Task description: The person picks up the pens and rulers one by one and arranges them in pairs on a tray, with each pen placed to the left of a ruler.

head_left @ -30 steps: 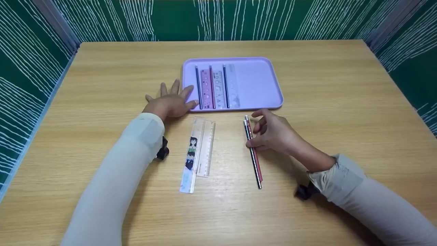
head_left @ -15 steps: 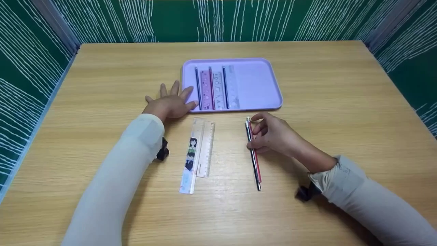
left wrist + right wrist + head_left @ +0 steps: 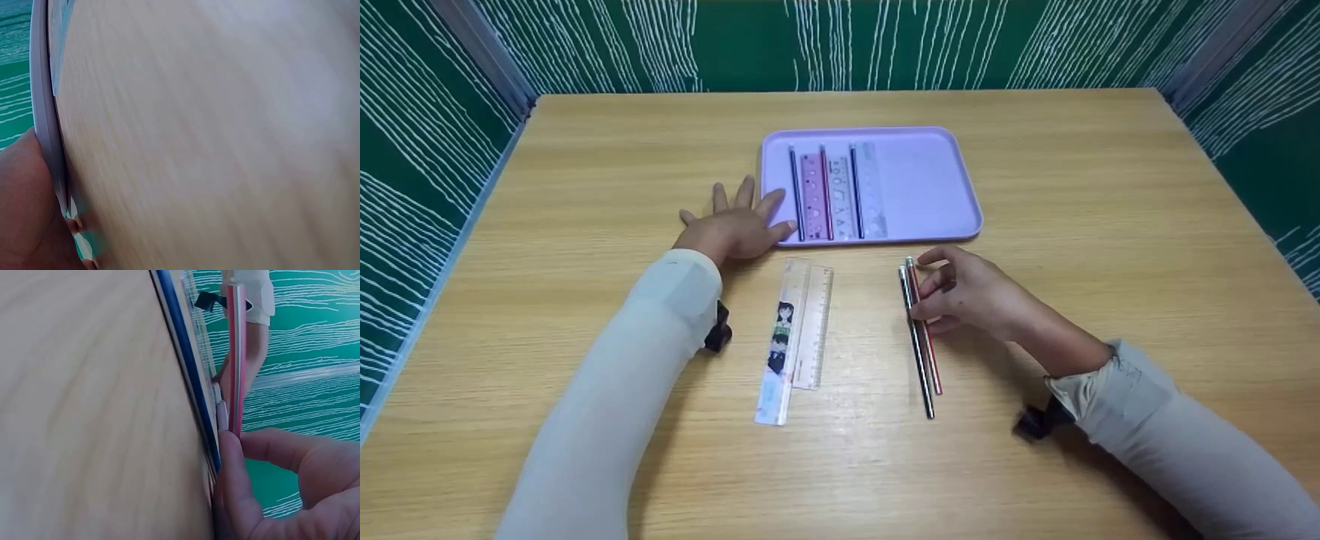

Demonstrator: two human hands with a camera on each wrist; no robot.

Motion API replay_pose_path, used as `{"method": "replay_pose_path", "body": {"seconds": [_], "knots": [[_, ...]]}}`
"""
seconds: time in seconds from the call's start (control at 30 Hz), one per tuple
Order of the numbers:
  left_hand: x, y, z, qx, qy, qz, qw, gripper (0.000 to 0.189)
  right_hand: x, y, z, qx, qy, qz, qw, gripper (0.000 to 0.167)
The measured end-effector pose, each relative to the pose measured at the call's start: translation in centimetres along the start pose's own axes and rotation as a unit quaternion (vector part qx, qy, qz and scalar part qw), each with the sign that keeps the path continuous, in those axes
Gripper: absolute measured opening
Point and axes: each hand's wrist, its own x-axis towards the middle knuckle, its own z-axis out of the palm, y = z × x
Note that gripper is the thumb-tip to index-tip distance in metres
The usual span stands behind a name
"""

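My right hand [image 3: 979, 296] pinches a red striped pencil [image 3: 931, 360] between thumb and fingers. The right wrist view shows this red pencil [image 3: 236, 354] raised off the table. A dark pencil [image 3: 921, 367] lies on the table close beside it, and it looks blue in the right wrist view. My left hand [image 3: 735, 231] has its fingers spread at the front left corner of the lilac tray [image 3: 934, 187], the thumb over the rim. In the left wrist view, part of that hand [image 3: 25, 202] shows against the tray's edge [image 3: 48, 112].
On the tray's left half, pencils alternate with rulers: a dark pencil [image 3: 796, 195], a pink stencil ruler [image 3: 813, 195], a red pencil [image 3: 826, 195], clear rulers and another dark pencil [image 3: 856, 191]. A picture ruler [image 3: 776, 352] and a clear ruler [image 3: 814, 330] lie between my arms.
The red pencil has come away from the dark pencil, shifting slightly right with my right hand. The dark pencil stays on the table. My left hand keeps its place at the tray.
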Motion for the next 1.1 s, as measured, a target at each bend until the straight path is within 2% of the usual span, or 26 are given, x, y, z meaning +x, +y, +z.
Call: {"method": "replay_pose_path", "body": {"seconds": [0.5,0.63,0.83,1.1], "knots": [[-0.3,-0.1,0.0,-0.005,0.005,0.001,1.0000,0.075,-0.3,0.5,-1.1,-0.024,-0.035,0.018,0.9990,0.064],[-0.3,-0.1,0.0,-0.007,0.004,-0.002,1.0000,0.076,-0.5,0.5,-1.2,-0.025,-0.047,0.020,0.9984,0.056],[-0.3,0.0,-0.2,-0.010,0.001,-0.002,0.9999,0.075,-0.6,0.6,-1.4,-0.011,-0.055,0.019,0.9982,0.046],[-0.3,0.0,-0.2,-0.006,-0.001,0.001,1.0000,0.075,-0.6,1.1,-1.5,-0.004,-0.059,0.012,0.9982,0.044]]}}
